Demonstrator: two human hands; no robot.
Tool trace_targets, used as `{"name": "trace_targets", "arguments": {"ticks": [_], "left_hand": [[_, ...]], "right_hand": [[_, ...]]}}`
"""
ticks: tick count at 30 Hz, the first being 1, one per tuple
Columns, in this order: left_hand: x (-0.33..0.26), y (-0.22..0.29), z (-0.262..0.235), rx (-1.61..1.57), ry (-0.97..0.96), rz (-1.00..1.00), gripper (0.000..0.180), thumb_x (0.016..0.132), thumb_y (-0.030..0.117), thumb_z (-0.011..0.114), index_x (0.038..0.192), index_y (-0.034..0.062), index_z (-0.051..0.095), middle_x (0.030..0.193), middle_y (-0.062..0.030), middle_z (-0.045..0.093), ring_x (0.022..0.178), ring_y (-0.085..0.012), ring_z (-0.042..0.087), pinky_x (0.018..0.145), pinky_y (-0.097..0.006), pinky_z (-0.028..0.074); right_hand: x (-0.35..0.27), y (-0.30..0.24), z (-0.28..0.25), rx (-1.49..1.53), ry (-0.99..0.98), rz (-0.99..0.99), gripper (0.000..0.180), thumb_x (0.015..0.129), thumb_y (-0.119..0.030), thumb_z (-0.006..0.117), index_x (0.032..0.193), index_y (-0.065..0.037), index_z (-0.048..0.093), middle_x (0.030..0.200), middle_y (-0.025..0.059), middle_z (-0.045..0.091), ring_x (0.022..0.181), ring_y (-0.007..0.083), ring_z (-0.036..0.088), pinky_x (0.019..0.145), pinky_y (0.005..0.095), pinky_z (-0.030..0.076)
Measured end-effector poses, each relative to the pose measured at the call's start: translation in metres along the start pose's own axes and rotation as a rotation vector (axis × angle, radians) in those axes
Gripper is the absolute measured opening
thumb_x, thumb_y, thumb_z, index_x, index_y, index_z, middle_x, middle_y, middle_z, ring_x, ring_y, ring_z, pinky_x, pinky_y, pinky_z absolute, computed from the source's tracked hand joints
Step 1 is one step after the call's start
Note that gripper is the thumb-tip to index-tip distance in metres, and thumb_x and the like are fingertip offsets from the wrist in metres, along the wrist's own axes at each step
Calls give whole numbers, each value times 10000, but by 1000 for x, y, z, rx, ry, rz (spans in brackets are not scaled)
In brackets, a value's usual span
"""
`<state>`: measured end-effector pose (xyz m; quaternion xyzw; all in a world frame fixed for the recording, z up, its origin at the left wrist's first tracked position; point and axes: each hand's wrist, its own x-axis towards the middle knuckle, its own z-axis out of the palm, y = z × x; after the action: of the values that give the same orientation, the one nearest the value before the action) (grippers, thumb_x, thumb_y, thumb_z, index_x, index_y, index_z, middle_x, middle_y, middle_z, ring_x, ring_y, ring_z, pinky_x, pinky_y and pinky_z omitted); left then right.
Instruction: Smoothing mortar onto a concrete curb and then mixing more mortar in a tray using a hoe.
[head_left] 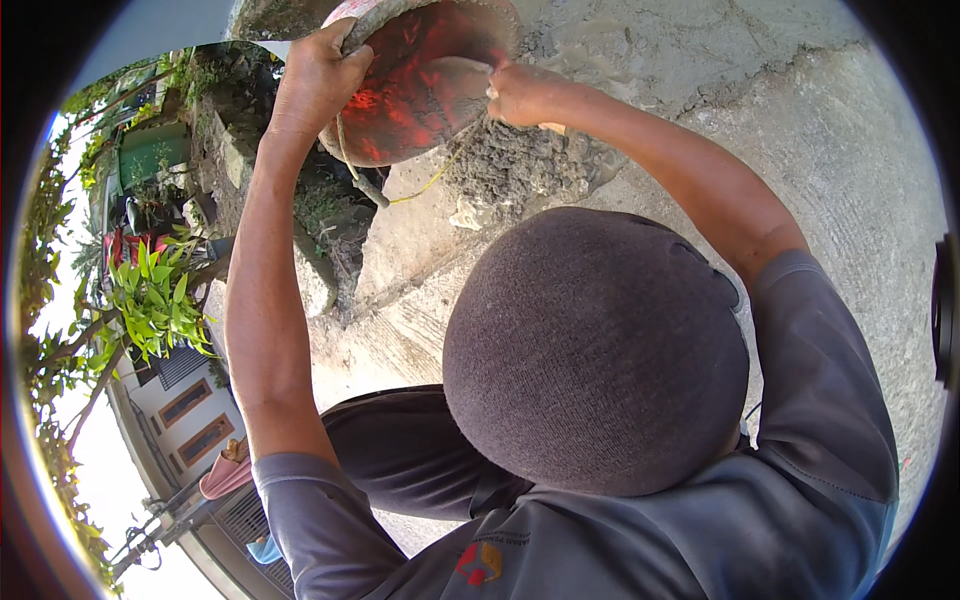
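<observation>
My left hand (pixel 325 75) is closed over the rim of a bucket (pixel 400 125), which is tipped with its mouth toward me. Grey mortar smears its red inside. A thin handle (pixel 347 155) with a dark grip hangs from the near rim. My right hand (pixel 525 97) is closed on a trowel at the mouth's right side. Its pale blade (pixel 461 64) reaches into the bucket, and a bit of light handle shows below the fist. Wet, lumpy mortar (pixel 530 165) lies on the ground just below the bucket and right hand.
A dark cap (pixel 600 350) fills the middle, between both arms. Rough concrete (pixel 830 180) spreads to the right, with wet grey mortar (pixel 640 50) at the top. Along the left run a broken concrete edge (pixel 320 270), leafy plants (pixel 160 300) and a house (pixel 190 405).
</observation>
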<state>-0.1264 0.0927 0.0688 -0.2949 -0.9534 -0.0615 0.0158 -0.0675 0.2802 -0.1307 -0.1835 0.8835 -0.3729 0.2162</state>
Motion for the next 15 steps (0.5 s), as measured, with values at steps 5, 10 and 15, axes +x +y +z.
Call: {"name": "trace_targets", "arguments": {"ticks": [5,10,15], "left_hand": [[-15,-11,-26,18,-4,-110,228,834,143,661,1006,-6,659,729,-247,635,668,-383,643,677,-417,525],[-15,24,-2,-56,128,-112,200,824,133,644,954,-18,651,677,-220,607,571,-306,585,624,-381,509],[-6,63,11,-84,237,-108,135,810,88,629,867,-34,616,635,-215,568,538,-300,540,584,-366,489]], "right_hand": [[-49,-61,-30,37,-247,-178,338,909,-233,582,1039,71,653,924,223,692,848,285,720,706,450,579],[79,-1,-2,-560,265,-298,306,922,-238,562,1040,-12,731,1039,184,724,956,333,709,798,419,581],[91,-56,22,-22,217,-20,412,917,-343,574,1095,0,717,1143,197,707,1024,362,689,867,447,557]]}}
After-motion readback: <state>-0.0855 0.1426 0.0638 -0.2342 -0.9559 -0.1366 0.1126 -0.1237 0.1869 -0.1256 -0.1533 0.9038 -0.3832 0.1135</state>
